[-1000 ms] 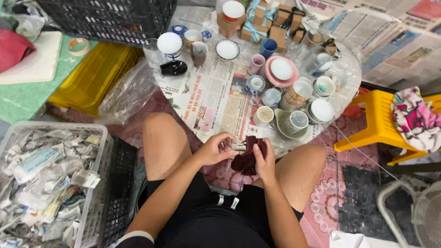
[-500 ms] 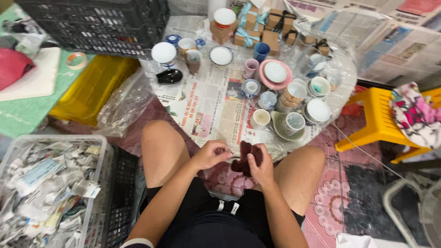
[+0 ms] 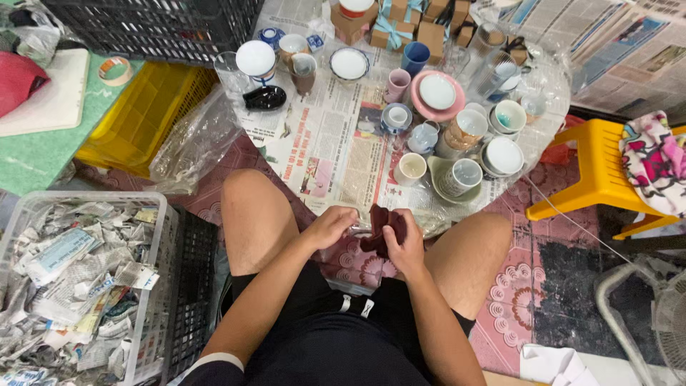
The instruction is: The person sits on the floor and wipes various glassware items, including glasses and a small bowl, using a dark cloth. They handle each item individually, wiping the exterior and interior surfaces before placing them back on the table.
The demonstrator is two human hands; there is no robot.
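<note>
I sit with bare knees apart in front of a low round table [image 3: 336, 154] covered in newspaper. My right hand [image 3: 406, 243] grips a dark red cloth [image 3: 381, 227] bunched between my knees. My left hand [image 3: 330, 226] is closed around a small object that presses into the cloth; the object is mostly hidden, only a pale edge shows. Both hands meet just below the table's near edge. On the table stand several cups, bowls and saucers, among them a cream cup [image 3: 412, 169] and a pink plate [image 3: 436, 93].
A clear basket [image 3: 153, 236] full of crumpled newspaper sits at my left. A yellow crate [image 3: 139, 118] and a black crate [image 3: 157, 28] stand at the far left. A yellow plastic stool [image 3: 597, 171] with a floral cloth [image 3: 657, 168] is at the right. Small brown boxes [image 3: 400, 25] line the table's far side.
My hands have stayed together at the cloth, shifting slightly. The camera has tilted a little, so the table sits higher in view.
</note>
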